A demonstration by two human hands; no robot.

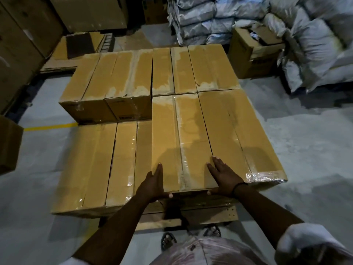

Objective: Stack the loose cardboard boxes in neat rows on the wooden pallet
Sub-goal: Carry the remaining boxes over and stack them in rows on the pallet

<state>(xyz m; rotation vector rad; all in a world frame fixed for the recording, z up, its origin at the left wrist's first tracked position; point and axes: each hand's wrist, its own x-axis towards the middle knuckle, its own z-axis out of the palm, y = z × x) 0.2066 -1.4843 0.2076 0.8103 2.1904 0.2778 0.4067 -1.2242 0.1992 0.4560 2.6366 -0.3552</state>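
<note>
Head view. Box [166, 134]: upper layer, near right of pallet [158, 222], long axis pointing away, parallel to neighbouring boxes [238, 131]. Left hand [155, 182], right hand [222, 178]: fingers straight, flat on near end, thumbs against near face, grasping nothing (probably nudging it flush with the row).

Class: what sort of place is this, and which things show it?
Probably a warehouse or storeroom: taped cardboard boxes stacked on a wooden pallet, grey sacks piled behind, and a concrete floor with a yellow line.

Left hand [155, 183] and right hand [222, 178] rest on the near box [183, 131].
</note>
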